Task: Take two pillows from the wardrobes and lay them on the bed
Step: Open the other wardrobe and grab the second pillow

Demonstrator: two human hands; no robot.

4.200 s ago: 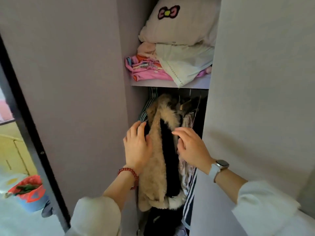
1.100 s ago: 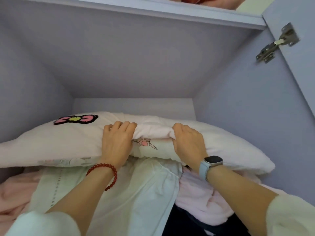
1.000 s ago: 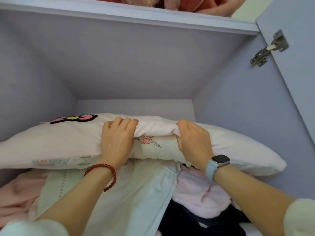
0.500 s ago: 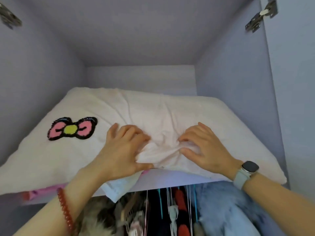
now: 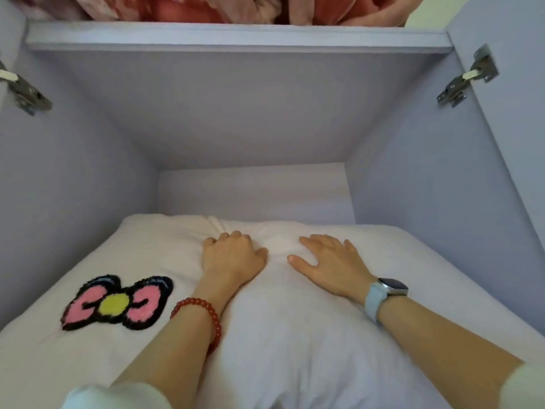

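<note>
A white pillow (image 5: 280,349) with a pink and black bow patch (image 5: 116,302) fills the lower half of the head view, lying inside a lilac wardrobe compartment. My left hand (image 5: 233,259), with a red bead bracelet on the wrist, lies on top of the pillow near its far edge, fingers curled into the bunched fabric. My right hand (image 5: 330,267), with a watch on the wrist, rests flat on the pillow beside it, fingers spread. No second pillow shows.
The compartment's back wall (image 5: 253,193) stands just beyond the pillow, and side walls hem it in left and right. A shelf board (image 5: 236,39) overhead carries red-pink fabric (image 5: 236,7). Metal door hinges (image 5: 469,81) sit on both sides.
Both hands have slid from the pillow's front edge to its far part. The right hand has let go of the bunched fabric and flattened. The view has tilted up; the hanging clothes are gone from sight.
</note>
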